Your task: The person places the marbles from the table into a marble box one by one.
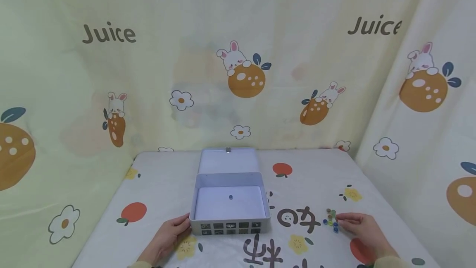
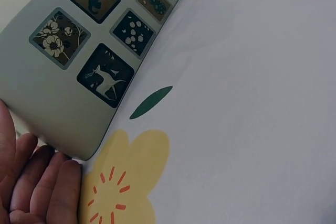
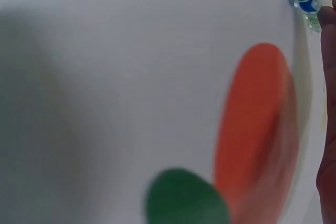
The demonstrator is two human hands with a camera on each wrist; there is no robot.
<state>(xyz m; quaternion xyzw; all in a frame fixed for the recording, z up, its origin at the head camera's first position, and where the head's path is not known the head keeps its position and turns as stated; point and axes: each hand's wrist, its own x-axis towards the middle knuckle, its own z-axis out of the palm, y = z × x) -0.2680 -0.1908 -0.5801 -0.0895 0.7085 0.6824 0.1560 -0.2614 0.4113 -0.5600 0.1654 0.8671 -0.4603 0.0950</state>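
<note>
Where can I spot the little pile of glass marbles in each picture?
Head: the marbles lie lower right, beside the right hand.
Left wrist: not in this picture.
Right wrist: top right corner, beside the same hand.
Shared by head and right wrist: the red fruit print nearest the marbles.

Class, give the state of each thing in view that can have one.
Pale rectangular hard-sided box: open, upright
Its pale flat lid: swung back
Small bluish round bead: lying inside the box
Small multicoloured glassy balls: clustered on the printed white cloth
Left hand: at the box's near left corner
Right hand: fingertips at the balls; grip unclear
</note>
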